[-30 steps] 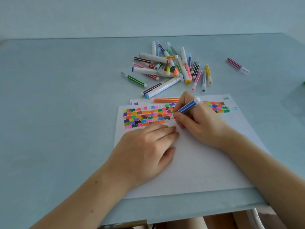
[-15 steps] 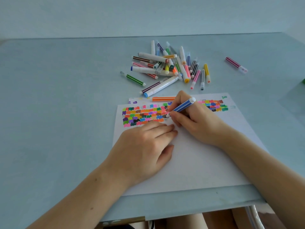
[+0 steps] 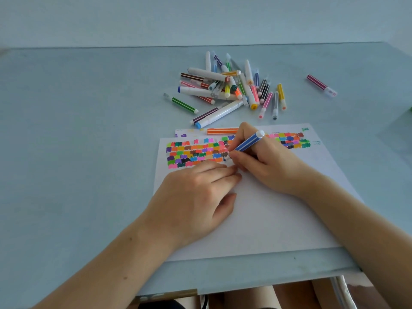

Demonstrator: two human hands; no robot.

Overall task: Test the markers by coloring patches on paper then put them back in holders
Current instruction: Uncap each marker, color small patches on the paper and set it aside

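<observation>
no legible text | marker pile (image 3: 231, 85): a few cap ends carry small printed marks, too blurred to read | lone pink marker (image 3: 321, 85): faint print on its clear cap, unreadable | paper (image 3: 267, 219): colour patches only, no writing readable

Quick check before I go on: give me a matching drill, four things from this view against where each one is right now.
Things:
1. blue striped marker
2. orange striped marker
3. magenta striped marker
4. left hand

Places:
A. alone on the table, far right
B. flat on the white paper
C. in the right hand
D. lying at the paper's far edge

Pairs: 1-C, 2-D, 3-A, 4-B
</observation>
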